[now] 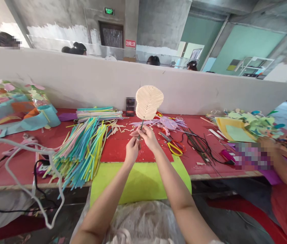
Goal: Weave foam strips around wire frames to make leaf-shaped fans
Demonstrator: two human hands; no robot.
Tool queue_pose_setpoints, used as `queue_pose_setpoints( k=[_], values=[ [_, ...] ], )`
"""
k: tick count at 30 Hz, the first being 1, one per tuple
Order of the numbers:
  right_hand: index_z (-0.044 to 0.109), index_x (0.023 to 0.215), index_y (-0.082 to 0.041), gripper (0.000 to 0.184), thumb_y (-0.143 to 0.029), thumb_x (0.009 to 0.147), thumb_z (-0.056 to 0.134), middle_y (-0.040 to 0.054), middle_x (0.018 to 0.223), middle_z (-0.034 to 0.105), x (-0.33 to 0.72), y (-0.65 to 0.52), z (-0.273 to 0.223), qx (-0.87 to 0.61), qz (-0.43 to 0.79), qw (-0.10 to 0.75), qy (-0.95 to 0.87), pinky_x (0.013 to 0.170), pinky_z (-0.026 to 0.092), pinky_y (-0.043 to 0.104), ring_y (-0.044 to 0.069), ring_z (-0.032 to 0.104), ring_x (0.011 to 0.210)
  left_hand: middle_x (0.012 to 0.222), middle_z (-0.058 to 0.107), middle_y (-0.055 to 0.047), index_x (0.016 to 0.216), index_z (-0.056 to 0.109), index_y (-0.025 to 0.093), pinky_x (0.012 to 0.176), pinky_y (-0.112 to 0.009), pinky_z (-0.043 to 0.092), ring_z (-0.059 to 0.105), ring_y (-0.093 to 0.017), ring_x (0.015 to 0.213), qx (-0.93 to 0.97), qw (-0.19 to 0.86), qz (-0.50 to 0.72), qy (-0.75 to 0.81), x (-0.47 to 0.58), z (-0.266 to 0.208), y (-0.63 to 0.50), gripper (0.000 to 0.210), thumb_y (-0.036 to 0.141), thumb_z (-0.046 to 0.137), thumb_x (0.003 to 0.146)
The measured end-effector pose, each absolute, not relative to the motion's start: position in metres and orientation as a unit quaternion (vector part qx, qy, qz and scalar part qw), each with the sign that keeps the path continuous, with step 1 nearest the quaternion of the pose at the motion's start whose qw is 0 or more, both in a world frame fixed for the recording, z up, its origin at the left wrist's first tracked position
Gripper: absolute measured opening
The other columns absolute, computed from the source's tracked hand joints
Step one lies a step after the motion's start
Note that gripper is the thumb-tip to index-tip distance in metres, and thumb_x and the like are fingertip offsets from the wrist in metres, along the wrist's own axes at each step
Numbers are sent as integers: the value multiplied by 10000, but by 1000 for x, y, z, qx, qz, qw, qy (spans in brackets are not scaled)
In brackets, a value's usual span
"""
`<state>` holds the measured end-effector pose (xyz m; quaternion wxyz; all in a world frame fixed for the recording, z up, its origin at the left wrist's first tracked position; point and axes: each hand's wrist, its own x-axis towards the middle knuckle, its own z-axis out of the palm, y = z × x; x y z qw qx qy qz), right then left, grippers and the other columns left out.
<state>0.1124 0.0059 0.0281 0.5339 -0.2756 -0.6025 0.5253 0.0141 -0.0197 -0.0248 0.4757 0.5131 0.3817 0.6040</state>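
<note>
A cream leaf-shaped piece (149, 102) with ribbed, slanting strips stands upright on a thin green stem (142, 125) above the table. My right hand (147, 137) pinches the stem a little below the leaf. Lower down, my left hand (132, 149) is closed round the stem, close beside the right one. Beneath both hands lies a red mat (115, 154), which overlaps a yellow-green sheet (133, 183) hanging over the table's front edge. Scissors (175, 147) with yellow and orange handles rest just right of my right hand.
Colourful fuzzy stems (82, 145) are heaped at left, near a white cable (13, 169). Purple stems (170, 123) lie behind my hands, dark thin stems (196, 145) at right. A co-worker's arm (278, 159) reaches in at far right. A white partition (95, 81) closes the back.
</note>
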Motion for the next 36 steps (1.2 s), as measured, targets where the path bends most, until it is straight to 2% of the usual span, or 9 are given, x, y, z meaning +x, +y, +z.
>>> queue_pose_setpoints(
  k=[7, 16, 22, 31, 36],
  values=[
    [468, 874, -233, 209, -403, 824, 581, 21, 829, 699, 110, 11, 18, -284, 501, 549, -606, 698, 556, 311, 198, 693, 820, 456, 383, 70, 687, 467, 186, 408, -191, 264, 313, -64, 387, 498, 477, 590, 420, 15, -26, -15, 198, 338, 449, 813],
    [496, 869, -233, 220, -452, 845, 509, 32, 813, 697, 108, 12, 12, -357, 385, 551, -648, 526, 514, 253, 204, 692, 730, 445, 373, 69, 643, 441, 185, 393, -190, 226, 298, -58, 375, 440, 511, 586, 450, 18, -25, -12, 178, 294, 468, 781],
    [490, 884, -240, 159, -396, 883, 460, 28, 816, 699, 106, 16, 6, -361, 335, 574, -654, 680, 544, 302, 198, 693, 735, 444, 367, 67, 668, 480, 171, 392, -195, 208, 298, -59, 373, 414, 542, 568, 461, 19, -14, -10, 141, 263, 480, 774],
    [507, 876, -230, 150, -371, 889, 458, 36, 804, 712, 107, 22, -6, -409, 234, 563, -679, 706, 523, 298, 200, 689, 752, 412, 366, 61, 620, 495, 155, 384, -199, 171, 271, -47, 344, 380, 574, 543, 480, 17, -8, -7, 135, 195, 507, 748],
    [498, 865, -227, 137, -351, 892, 447, 40, 791, 712, 106, 31, -10, -418, 230, 563, -675, 653, 517, 269, 191, 692, 717, 388, 377, 54, 627, 539, 137, 375, -193, 175, 298, -51, 327, 362, 586, 531, 493, 16, -4, 1, 87, 130, 520, 711]
  ],
)
